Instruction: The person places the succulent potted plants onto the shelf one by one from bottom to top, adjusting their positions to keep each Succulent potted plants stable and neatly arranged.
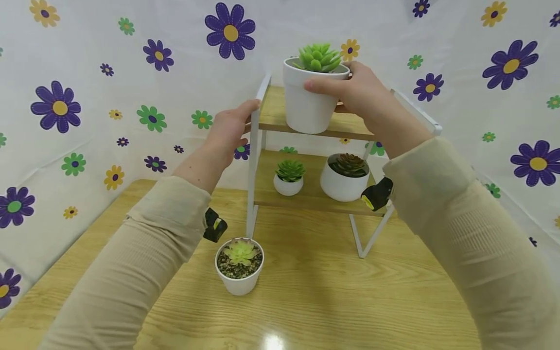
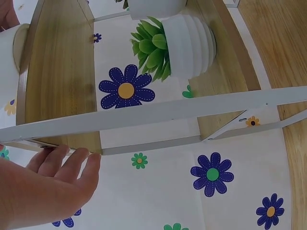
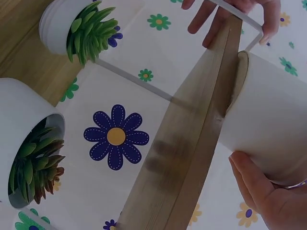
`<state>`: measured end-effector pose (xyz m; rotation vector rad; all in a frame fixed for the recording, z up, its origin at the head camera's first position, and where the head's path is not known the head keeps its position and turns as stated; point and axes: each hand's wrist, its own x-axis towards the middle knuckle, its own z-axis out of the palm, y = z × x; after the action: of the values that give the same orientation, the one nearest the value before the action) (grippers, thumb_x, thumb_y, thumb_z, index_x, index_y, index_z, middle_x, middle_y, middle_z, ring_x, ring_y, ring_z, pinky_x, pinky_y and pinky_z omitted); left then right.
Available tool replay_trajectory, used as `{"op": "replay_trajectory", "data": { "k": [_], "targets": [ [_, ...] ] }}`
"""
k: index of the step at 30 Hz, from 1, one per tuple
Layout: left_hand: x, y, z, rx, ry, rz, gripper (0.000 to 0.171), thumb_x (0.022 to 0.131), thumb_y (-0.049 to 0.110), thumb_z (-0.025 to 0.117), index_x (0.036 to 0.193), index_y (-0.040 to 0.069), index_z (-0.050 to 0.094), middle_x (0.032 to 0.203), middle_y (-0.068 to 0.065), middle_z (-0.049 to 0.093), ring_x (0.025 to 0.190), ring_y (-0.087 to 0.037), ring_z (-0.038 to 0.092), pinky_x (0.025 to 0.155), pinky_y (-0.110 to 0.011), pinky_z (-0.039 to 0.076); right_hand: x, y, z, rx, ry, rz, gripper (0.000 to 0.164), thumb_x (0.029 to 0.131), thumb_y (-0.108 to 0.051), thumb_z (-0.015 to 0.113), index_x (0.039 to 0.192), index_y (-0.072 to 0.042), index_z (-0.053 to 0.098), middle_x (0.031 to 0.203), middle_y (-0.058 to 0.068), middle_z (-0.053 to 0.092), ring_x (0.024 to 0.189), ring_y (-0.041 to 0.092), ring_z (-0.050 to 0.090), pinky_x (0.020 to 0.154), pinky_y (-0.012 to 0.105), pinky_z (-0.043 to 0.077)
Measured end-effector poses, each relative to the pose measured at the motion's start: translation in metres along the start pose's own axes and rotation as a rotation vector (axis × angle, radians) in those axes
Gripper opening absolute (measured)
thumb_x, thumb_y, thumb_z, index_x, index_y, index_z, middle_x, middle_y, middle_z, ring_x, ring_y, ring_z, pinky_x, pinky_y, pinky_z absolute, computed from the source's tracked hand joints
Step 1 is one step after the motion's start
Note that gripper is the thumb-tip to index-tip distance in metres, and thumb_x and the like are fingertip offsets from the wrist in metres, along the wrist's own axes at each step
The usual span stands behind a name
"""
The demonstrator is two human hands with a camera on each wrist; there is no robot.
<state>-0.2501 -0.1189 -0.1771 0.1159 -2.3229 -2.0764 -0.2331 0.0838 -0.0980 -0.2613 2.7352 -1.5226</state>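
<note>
My right hand [image 1: 369,95] holds a tall white pot [image 1: 306,104] with a bright green succulent [image 1: 320,58], thumb on its front and fingers round its far right side. The pot is upright, its base overlapping the front edge of the upper shelf board [image 1: 273,108]. In the right wrist view the pot's base [image 3: 237,86] is right at that board. My left hand [image 1: 225,133] grips the left side of the white metal frame [image 1: 253,165], fingers [image 2: 72,165] behind it by the upper board's end.
On the lower board stand a small white pot with a green succulent [image 1: 290,171] and a wider white pot [image 1: 343,182] with a dark reddish one. Another potted succulent [image 1: 239,284] sits on the wooden table [image 1: 306,301], front left of the stand. A flower-patterned cloth [image 1: 175,29] hangs behind.
</note>
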Motion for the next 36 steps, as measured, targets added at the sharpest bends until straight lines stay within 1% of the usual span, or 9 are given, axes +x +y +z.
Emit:
{"op": "replay_trajectory", "data": {
  "k": [4,9,13,16,22,30,36],
  "targets": [
    [-0.001,0.001,0.001,0.002,-0.001,-0.001,0.059,0.091,0.049,0.049,0.138,0.012,0.046,0.146,0.001,0.043,0.136,-0.018,0.038,0.113,-0.034,0.031,0.005,0.000,0.000,-0.001,-0.014,0.009,0.082,0.083,-0.042,0.066,0.146,-0.013,0.022,0.145,0.006,0.037,0.127,0.021,0.045,0.107,0.035,0.040],
    [-0.003,0.001,0.001,0.006,0.005,0.002,0.058,0.092,0.049,0.048,0.137,0.013,0.047,0.146,0.001,0.044,0.136,-0.017,0.038,0.114,-0.035,0.029,0.009,0.000,0.002,0.018,-0.026,-0.005,0.079,0.083,-0.041,0.066,0.145,-0.014,0.024,0.145,0.005,0.038,0.127,0.021,0.045,0.108,0.036,0.039],
    [-0.003,0.002,0.001,0.006,0.010,0.004,0.058,0.092,0.049,0.048,0.137,0.013,0.047,0.146,0.002,0.043,0.136,-0.017,0.038,0.114,-0.036,0.028,0.013,-0.002,0.004,0.042,-0.025,-0.003,0.084,0.083,-0.041,0.067,0.147,-0.015,0.020,0.147,0.004,0.036,0.128,0.020,0.045,0.108,0.035,0.039],
    [-0.003,0.002,0.001,0.009,0.014,0.002,0.057,0.092,0.050,0.048,0.137,0.014,0.047,0.146,0.002,0.043,0.137,-0.016,0.038,0.115,-0.037,0.027,0.017,-0.003,0.006,0.052,-0.019,0.013,0.089,0.082,-0.041,0.067,0.149,-0.016,0.014,0.148,0.004,0.034,0.129,0.020,0.044,0.108,0.034,0.038],
    [-0.003,0.001,0.003,0.008,0.013,-0.010,0.057,0.092,0.050,0.048,0.136,0.015,0.048,0.146,0.003,0.043,0.137,-0.016,0.037,0.115,-0.037,0.026,0.024,-0.002,0.008,0.071,0.001,0.043,0.093,0.082,-0.041,0.067,0.151,-0.017,0.008,0.149,0.003,0.033,0.130,0.019,0.044,0.108,0.032,0.039],
    [-0.003,0.002,0.004,0.012,0.016,-0.011,0.057,0.092,0.050,0.048,0.135,0.014,0.049,0.146,0.003,0.043,0.137,-0.015,0.038,0.115,-0.036,0.027,0.029,-0.003,0.010,0.086,0.013,0.053,0.092,0.081,-0.042,0.068,0.150,-0.017,0.012,0.148,0.002,0.034,0.129,0.018,0.044,0.107,0.031,0.039],
    [-0.002,0.001,0.002,0.021,0.015,-0.012,0.057,0.092,0.051,0.047,0.135,0.014,0.048,0.146,0.003,0.043,0.137,-0.015,0.038,0.115,-0.036,0.027,0.029,-0.001,0.013,0.090,-0.004,0.034,0.084,0.082,-0.042,0.066,0.147,-0.017,0.019,0.147,0.001,0.035,0.130,0.017,0.042,0.108,0.035,0.038]
  ]
}}
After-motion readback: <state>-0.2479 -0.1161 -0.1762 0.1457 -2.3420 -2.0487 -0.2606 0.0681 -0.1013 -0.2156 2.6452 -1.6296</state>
